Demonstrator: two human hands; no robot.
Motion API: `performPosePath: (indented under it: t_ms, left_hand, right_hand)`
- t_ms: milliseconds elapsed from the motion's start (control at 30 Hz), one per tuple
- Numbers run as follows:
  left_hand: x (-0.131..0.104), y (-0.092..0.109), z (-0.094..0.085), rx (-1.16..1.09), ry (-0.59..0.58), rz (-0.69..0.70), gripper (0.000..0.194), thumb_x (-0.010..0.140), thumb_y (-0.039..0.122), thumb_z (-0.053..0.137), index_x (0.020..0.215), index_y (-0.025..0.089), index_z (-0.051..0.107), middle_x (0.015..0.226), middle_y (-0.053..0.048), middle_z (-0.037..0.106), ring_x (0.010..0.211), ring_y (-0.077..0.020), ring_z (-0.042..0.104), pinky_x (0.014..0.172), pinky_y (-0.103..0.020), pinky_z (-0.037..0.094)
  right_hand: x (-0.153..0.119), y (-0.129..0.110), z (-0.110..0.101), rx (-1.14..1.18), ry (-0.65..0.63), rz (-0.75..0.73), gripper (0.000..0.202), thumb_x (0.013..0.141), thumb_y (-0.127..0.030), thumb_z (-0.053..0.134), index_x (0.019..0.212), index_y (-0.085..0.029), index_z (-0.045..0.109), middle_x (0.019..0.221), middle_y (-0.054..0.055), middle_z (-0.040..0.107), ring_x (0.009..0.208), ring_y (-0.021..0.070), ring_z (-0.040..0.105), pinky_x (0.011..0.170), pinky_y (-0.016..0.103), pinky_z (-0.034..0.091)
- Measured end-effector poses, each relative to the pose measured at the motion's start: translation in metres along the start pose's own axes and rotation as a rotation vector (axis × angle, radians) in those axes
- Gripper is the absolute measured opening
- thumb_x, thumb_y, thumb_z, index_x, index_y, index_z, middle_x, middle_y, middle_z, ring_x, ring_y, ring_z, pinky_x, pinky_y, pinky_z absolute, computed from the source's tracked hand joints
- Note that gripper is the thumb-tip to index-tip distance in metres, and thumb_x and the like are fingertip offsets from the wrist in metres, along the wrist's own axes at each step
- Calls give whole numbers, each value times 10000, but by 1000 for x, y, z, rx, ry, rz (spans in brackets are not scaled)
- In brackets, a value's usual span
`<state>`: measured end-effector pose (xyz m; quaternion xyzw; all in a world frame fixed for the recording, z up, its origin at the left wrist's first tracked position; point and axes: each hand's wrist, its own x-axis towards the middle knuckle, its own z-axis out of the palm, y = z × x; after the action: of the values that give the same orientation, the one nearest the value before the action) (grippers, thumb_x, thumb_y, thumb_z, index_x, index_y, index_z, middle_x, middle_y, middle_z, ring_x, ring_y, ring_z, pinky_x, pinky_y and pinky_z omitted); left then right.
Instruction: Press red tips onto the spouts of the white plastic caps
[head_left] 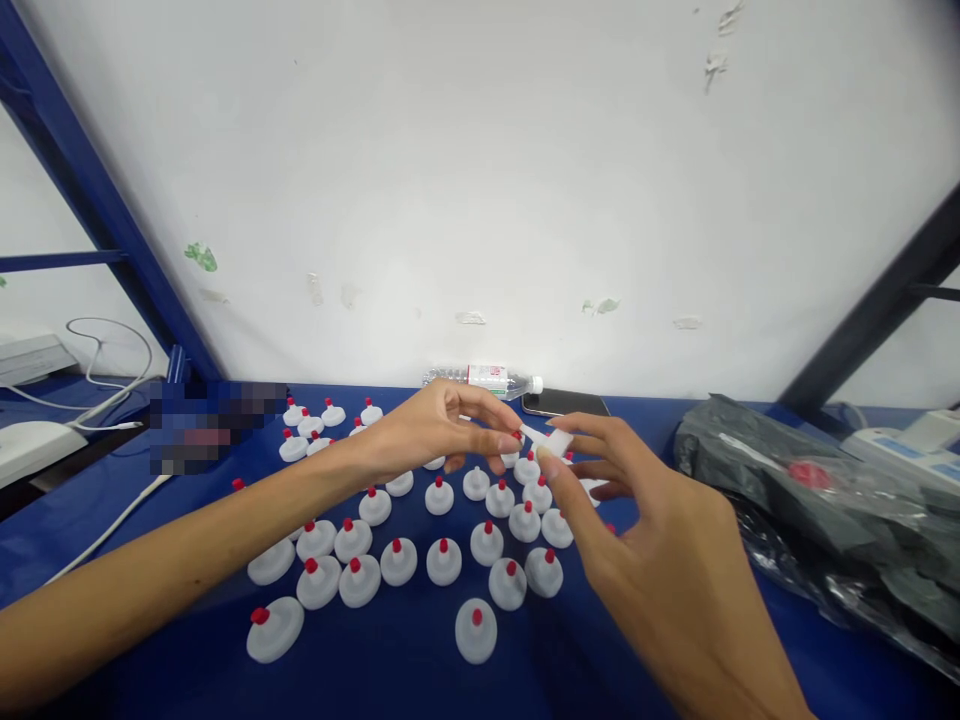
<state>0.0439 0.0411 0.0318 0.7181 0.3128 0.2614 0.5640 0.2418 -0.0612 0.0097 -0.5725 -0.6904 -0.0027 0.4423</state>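
Probably light, stiff and a bit slick, the white plastic piece point(555, 442) sits above the bench point(390, 655), best held by its wider end. There the right hand's point(652, 495) grip is pinched on it; the left hand's point(442, 422) fingertips bunch at its narrow tip, whether closed I can't tell.

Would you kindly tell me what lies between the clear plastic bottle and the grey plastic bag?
A flat black rectangular device and blue tabletop, in the head view.
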Motion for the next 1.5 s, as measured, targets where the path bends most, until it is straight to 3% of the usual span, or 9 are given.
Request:
performPosePath:
  t_ms: [300,500,633,833,967,1167,1267,1367,1500]
  left_hand:
    - [-5,7,-5,150,12,87,225,873,359,781,1040,210,804,706,-18,695,591,-93,607,441,-146,411]
    - [-8,11,-1,165,-66,89,243,939,375,702,1103,211,772,670,0,687,501,-78,572,420,-149,431]
    - [-8,18,-3,259,-42,75,248,925,397,709,1043,188,772,650,9,675,459,-74,531,416,-170,424]
    - [-4,10,-28,1003,194,227,177,958,319,639,979,218,782,939,-33,763,804,-169,668,686,-262,494]
    - [1,-9,-35,1343,85,146,154,967,233,618,1006,215,766,1021,-45,761,932,-225,686,729,-307,467]
    - [6,-32,-28,1333,-18,109,244,914,173,685,1135,268,732,1033,-22,764,947,-223,694,707,-286,456]
    - [6,-33,-30,1312,-38,101,260,915,261,717,1174,278,716,1069,-11,765,973,-218,694,733,-281,472]
    - [6,-27,-40,1291,-1,112,278,981,423,620,1204,279,704,1155,-13,750,1035,-205,685,809,-284,495]
    - [20,-21,-62,1347,83,91,289,1018,336,500,1200,247,705,1184,-54,735,1072,-247,667,871,-349,487]
  right_hand:
    - [-1,-1,1,13,-10,-26,195,975,-385,618,1160,-340,661,854,-65,775,737,165,755,486,222,485]
    - [-1,-2,1,45,-21,-54,202,991,-377,606,1184,-347,658,830,-75,776,721,170,756,456,226,446]
    - [-2,-3,2,30,-45,-11,328,1007,-475,571,1311,-354,589,1076,-42,780,814,200,771,581,277,549]
    - [0,-4,0,-15,77,12,313,1008,-461,571,1306,-365,583,1148,-55,752,819,170,758,555,252,542]
    - [0,-5,1,22,48,-20,307,1004,-395,582,1310,-364,573,1155,-60,745,828,152,754,626,257,570]
    - [-1,-5,0,36,49,-20,302,990,-358,597,1291,-341,592,1093,-52,754,790,145,746,639,257,572]
    - [-1,-5,-1,43,41,-19,300,994,-342,594,1294,-340,589,1142,-50,744,808,142,744,651,257,565]
    - [-1,-5,-1,57,45,-6,282,999,-346,586,1281,-337,598,1133,-53,744,802,138,739,643,255,553]
    - [0,-5,-2,81,50,1,252,999,-336,583,1248,-326,619,1127,-46,743,795,136,732,600,247,527]
